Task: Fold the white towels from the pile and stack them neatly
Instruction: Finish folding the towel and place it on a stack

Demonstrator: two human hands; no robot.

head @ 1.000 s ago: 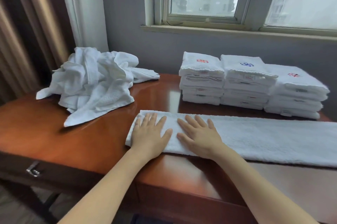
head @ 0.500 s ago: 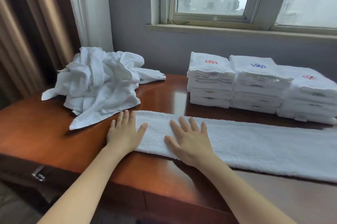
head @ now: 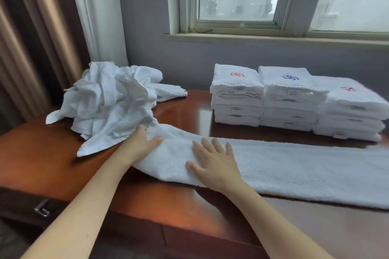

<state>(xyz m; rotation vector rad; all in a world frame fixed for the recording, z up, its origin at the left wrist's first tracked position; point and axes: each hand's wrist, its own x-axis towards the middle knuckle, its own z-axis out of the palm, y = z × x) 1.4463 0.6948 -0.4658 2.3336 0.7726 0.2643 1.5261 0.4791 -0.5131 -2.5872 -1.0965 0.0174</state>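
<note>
White towel (head: pixel 294 170) (folded to a narrow strip) is laid along the table (head: pixel 42 164) front. Its left end is gripped by the left hand (head: pixel 140 142); the right hand (head: pixel 212 166) is pressed flat on it, fingers spread.

Left hand (head: pixel 140 143) pinches the towel (head: pixel 294 166); right hand (head: pixel 214 165) lies flat.

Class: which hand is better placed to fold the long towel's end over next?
Probably left: the left hand grips the raised end of the long towel; the right hand lies flat further along it.
</note>
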